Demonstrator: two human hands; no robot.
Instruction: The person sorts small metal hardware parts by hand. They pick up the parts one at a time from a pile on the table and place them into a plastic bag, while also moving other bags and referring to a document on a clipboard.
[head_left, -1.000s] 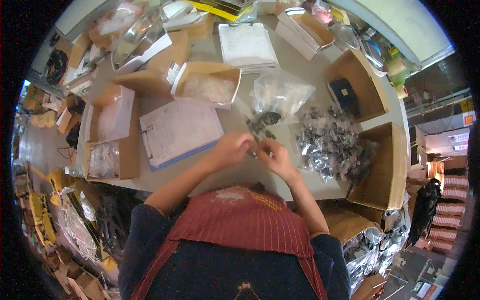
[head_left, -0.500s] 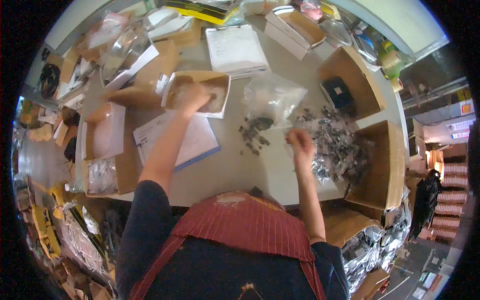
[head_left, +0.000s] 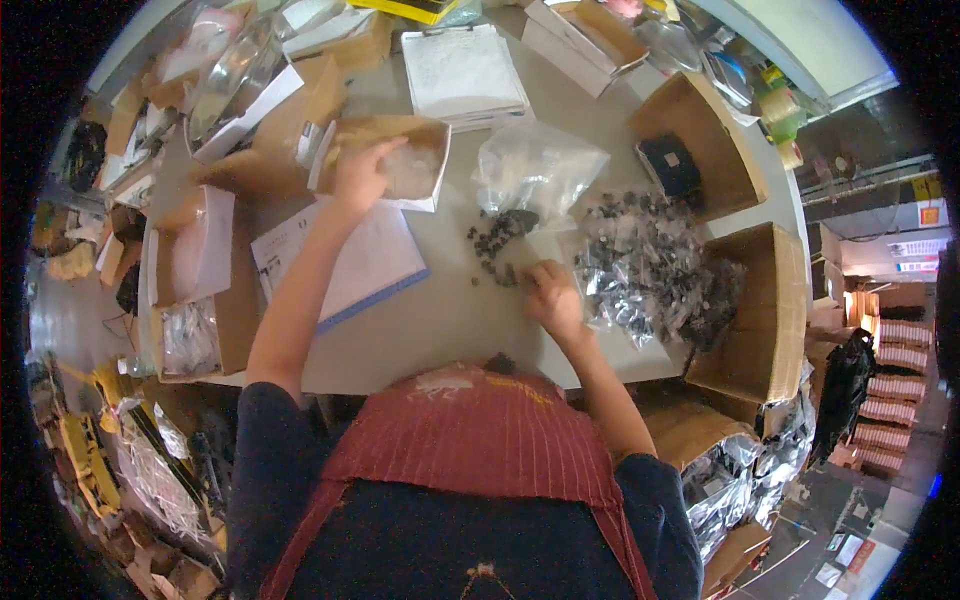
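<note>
My left hand (head_left: 364,180) is over the near left part of a small white-edged cardboard box (head_left: 424,203), its index finger stretched out and the other fingers partly hidden. Clear, filmy material (head_left: 412,168) lies in that box. On the table, my right hand (head_left: 554,298) has its fingers pinched together beside a loose cluster of small dark pieces (head_left: 490,243); anything in the pinch is too small to make out. Beyond the cluster lies a clear plastic bag (head_left: 540,165). Right of my hand spreads a heap of small clear packets with dark contents (head_left: 650,260).
Under my left forearm are papers on a blue-edged clipboard (head_left: 375,292). A stack of papers (head_left: 465,75) lies at the back. Open cardboard boxes (head_left: 760,320) stand along the right side, and another carton (head_left: 240,335) with clear bags is at the left.
My right hand has moved left from the packet heap to the dark pieces. My left hand has shifted toward the box's near left side, its index finger now showing.
</note>
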